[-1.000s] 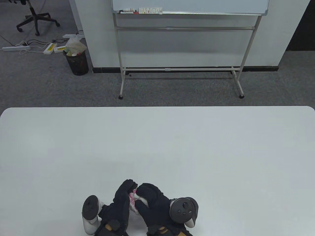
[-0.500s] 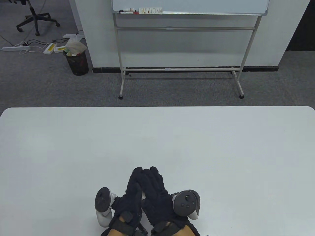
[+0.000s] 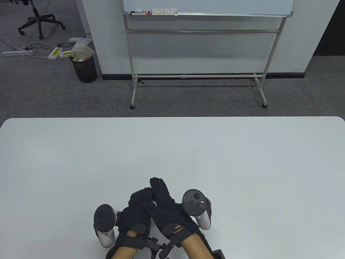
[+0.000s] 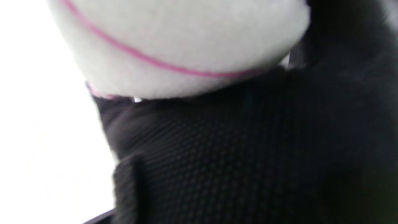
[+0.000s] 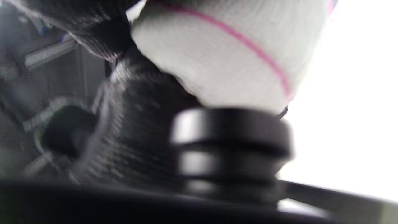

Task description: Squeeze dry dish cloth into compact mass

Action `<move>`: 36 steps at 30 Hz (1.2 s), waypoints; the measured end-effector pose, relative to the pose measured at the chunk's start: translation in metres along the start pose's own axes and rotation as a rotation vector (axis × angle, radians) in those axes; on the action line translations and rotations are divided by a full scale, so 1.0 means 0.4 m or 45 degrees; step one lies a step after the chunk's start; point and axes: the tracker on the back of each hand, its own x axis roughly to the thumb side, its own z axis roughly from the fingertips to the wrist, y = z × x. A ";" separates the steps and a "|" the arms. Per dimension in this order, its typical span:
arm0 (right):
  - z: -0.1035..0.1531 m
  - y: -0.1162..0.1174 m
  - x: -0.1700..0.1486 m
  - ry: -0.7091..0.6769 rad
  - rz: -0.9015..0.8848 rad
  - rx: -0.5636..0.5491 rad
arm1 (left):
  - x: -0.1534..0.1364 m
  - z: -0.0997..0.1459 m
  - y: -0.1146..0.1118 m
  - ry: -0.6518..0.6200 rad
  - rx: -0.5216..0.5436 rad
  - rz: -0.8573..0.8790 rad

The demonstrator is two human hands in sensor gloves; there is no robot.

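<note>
I have both gloved hands pressed together near the six o'clock edge of the wide white table (image 3: 172, 151). My black-gloved left hand (image 3: 136, 210) sits at about seven o'clock of the pair, its fingers curled inward. My black-gloved right hand (image 3: 164, 207) lies across it from four o'clock, with its fingers reaching toward eleven o'clock over the left knuckles. From the table view I see only a sliver of the cloth between the gloves, so I go by the wrist cameras. In the left wrist view the white dish cloth with thin pink stripes (image 4: 183, 46) bulges as a rounded wad at twelve o'clock, touching black glove fabric right below it. In the right wrist view the same wad (image 5: 230, 53) sits at one o'clock, pressed against a glove on its nine o'clock side. Both hands are closed around the cloth, holding it bunched between them. Both wrist views are blurred, so I cannot tell which fingers touch the cloth.

Beyond the table, a whiteboard on a metal stand (image 3: 199, 54) stands at twelve o'clock, and a black mesh waste bin (image 3: 83, 67) at ten o'clock.
</note>
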 end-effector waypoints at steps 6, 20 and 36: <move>0.026 0.003 -0.100 0.129 -0.284 0.168 | 0.041 0.027 0.014 -0.244 0.119 -0.284; 0.054 0.065 -0.069 -0.101 -0.095 -0.031 | -0.017 0.055 0.011 -0.043 -0.019 -0.091; 0.078 0.035 0.000 -0.416 0.684 -0.266 | -0.062 0.052 -0.042 0.109 -0.391 0.554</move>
